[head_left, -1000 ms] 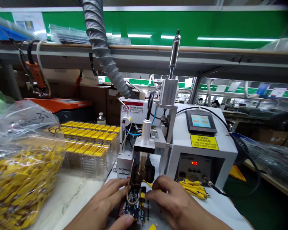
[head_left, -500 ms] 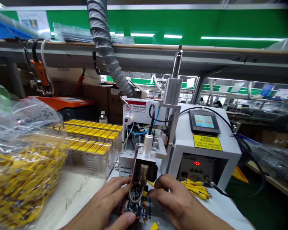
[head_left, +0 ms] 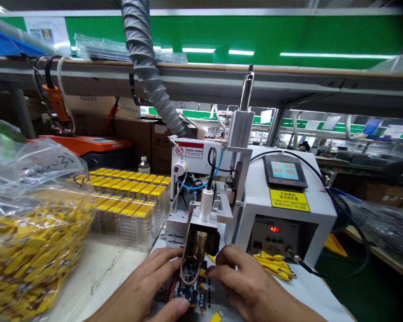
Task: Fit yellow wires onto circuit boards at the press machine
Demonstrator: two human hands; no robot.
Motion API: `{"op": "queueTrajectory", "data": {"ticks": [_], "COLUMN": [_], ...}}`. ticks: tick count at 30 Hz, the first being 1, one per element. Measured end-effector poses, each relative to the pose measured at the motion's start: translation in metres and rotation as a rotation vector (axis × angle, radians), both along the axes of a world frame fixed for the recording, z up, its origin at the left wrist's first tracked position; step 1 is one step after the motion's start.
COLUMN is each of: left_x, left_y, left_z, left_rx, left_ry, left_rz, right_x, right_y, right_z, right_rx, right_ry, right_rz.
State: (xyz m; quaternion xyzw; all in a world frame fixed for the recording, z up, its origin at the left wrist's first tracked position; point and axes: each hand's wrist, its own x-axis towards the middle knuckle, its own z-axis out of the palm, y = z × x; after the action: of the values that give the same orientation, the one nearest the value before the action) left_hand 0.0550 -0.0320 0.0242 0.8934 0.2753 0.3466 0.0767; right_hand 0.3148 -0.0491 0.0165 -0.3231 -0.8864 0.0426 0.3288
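Observation:
A dark circuit board lies under the brass-coloured tip of the bench soldering machine. My left hand is closed about the board's left side, its thumb at the near edge and its fingers along the far left. On the other side, my right hand has its fingers curled together close to the board's right edge, beside small yellow parts. What its fingertips grip, if anything, is hidden. A thin tube loops down over the board. One loose yellow piece lies near the bottom edge.
A pile of yellow tabs lies right of my right hand, before the control box. At left stand a plastic bag of yellow pieces and clear trays of yellow parts. A grey duct hangs above.
The red display on the control box reads differently. Both hands and the board keep practically the same place; the view has shifted very slightly.

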Motion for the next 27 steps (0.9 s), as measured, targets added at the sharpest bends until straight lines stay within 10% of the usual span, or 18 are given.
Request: {"op": "queueTrajectory", "data": {"ticks": [14,23,27], "left_x": [-0.001,-0.011,-0.010], "left_y": [0.002,0.012,0.008], "left_z": [0.002,-0.020,-0.015], "left_rx": [0.087,0.213,0.101], "left_ry": [0.012,-0.039,-0.055], "left_rz": [-0.009,0.050,0.102], "right_x": [0.003,0.040,0.048], "right_y": [0.001,-0.001,-0.002], "right_z": [-0.004,0.032,0.039], "right_rx": [-0.025,-0.262,-0.327], "right_ry": [-0.060,-0.587,-0.675], "right_rz": [-0.030,-0.763,-0.840]}}
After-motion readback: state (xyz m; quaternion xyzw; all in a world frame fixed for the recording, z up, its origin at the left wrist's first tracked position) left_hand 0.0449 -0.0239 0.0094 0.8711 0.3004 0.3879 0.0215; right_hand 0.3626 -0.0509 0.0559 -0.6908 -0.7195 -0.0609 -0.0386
